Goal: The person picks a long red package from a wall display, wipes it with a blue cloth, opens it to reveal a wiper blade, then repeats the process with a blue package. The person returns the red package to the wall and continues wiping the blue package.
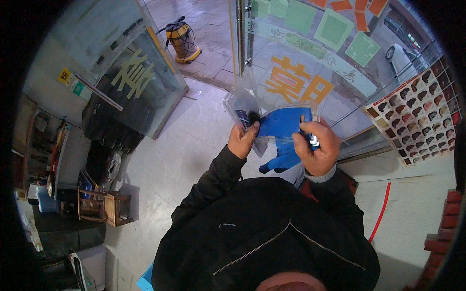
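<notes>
In front of my chest I hold up an opened transparent plastic package (pixel 241 99) with a blue sheet (pixel 283 122) spread across its right part. My left hand (pixel 242 141) is closed on the package, its thumb pressing near a small dark patch. At the sheet's right edge, my right hand (pixel 319 147) pinches the blue sheet, thumb and forefinger almost meeting. Below the sheet hangs a blue glove-like piece (pixel 281 162) with dark tips; whether it joins the sheet is hidden. My fingers behind the package do not show.
A glass door (pixel 141 82) stands open at the left, and a glass panel (pixel 301 63) with stickers is ahead. Outside is a yellow-black vacuum cleaner (pixel 181 41). A wooden chair (pixel 114 207) is at left. A board of colour samples (pixel 412 114) hangs at right.
</notes>
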A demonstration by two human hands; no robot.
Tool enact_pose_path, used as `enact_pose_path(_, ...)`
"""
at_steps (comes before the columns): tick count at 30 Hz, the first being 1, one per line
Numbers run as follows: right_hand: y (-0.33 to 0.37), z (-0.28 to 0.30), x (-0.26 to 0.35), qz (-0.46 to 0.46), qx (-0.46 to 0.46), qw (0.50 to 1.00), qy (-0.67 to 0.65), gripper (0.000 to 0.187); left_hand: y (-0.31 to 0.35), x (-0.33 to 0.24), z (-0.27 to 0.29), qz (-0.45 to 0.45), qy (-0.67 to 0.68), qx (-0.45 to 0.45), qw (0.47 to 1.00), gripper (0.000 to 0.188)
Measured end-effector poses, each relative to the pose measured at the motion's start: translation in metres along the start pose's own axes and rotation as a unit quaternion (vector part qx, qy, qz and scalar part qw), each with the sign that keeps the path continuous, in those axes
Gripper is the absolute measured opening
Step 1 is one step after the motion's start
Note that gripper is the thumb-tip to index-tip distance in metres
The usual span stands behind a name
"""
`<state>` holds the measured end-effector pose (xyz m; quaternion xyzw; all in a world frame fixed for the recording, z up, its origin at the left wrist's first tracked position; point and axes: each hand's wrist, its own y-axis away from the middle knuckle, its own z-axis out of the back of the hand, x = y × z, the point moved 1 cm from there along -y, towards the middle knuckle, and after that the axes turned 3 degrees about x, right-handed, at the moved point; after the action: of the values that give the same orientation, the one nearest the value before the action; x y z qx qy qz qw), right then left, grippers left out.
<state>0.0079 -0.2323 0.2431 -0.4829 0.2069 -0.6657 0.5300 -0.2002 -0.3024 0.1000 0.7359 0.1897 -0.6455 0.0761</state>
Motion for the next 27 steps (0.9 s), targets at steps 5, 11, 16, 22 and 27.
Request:
enact_pose_path(5,0.005,-0.004,-0.004,-0.031,0.033,0.998,-0.047,0.077,-0.001,-0.001,-0.004,-0.015,0.022,0.001,1.000,0.053)
enact_pose_path(11,0.015,-0.013,-0.017,-0.088,0.031,0.993,-0.078,0.104,-0.002,-0.011,-0.003,-0.017,0.051,-0.003,0.999,0.052)
enact_pose_path(16,0.023,-0.023,-0.036,-0.190,0.013,0.971,-0.146,0.115,-0.012,-0.006,0.007,0.003,0.241,-0.105,0.965,0.042)
enact_pose_path(22,0.058,-0.019,-0.064,-0.259,0.084,0.961,-0.045,0.115,-0.019,0.008,0.044,-0.026,0.430,-0.085,0.899,0.030)
enact_pose_path(27,0.098,-0.011,-0.089,-0.280,0.092,0.955,0.039,0.096,-0.031,0.003,0.069,-0.034,0.455,-0.090,0.885,0.032)
